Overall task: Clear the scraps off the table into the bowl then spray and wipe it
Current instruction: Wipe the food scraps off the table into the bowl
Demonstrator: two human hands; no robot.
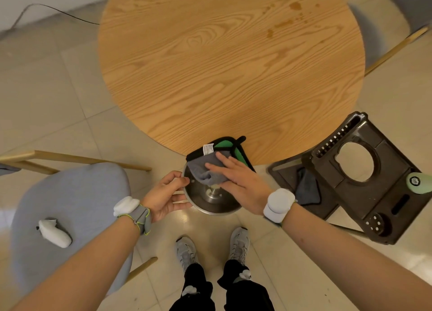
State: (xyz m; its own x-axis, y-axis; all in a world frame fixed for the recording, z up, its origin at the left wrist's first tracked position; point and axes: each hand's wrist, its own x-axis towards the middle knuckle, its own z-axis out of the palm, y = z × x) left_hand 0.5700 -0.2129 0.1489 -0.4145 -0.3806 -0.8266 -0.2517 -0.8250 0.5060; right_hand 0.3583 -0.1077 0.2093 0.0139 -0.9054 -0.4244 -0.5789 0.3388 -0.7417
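A round wooden table fills the upper view, with dark stains at its far right. Just below its near edge, my left hand grips the rim of a steel bowl, thumb over the edge and fingers beneath. My right hand presses with straight fingers on a grey and green cloth with a black border. The cloth hangs from the table edge into the bowl. A few pale scraps lie in the bowl's bottom.
A grey padded chair with a white object on its seat stands at the left. A black caddy holding a grey cloth and a green spray bottle sits at the right. Another chair stands beyond the table.
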